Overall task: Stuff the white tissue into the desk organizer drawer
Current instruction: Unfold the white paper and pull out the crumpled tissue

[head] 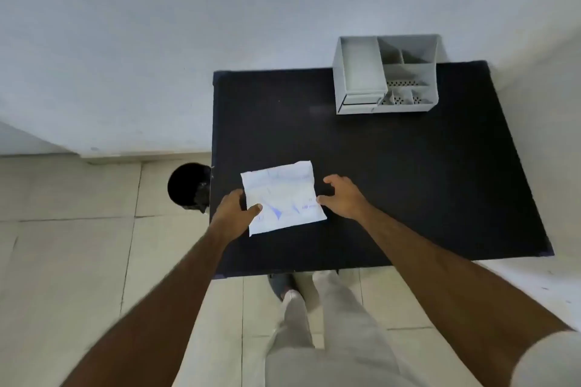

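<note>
Left hand [234, 209] pinches the white tissue [283, 198]; right hand [341, 198] spread beside it.
Nothing stuffed yet: drawer [360, 103] at one o'clock looks closed.

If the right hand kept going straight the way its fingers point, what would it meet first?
The right hand points left, toward the white tissue; its fingertips sit at the tissue's right edge, so the tissue comes first. Whether they already touch it is unclear from this view.
</note>
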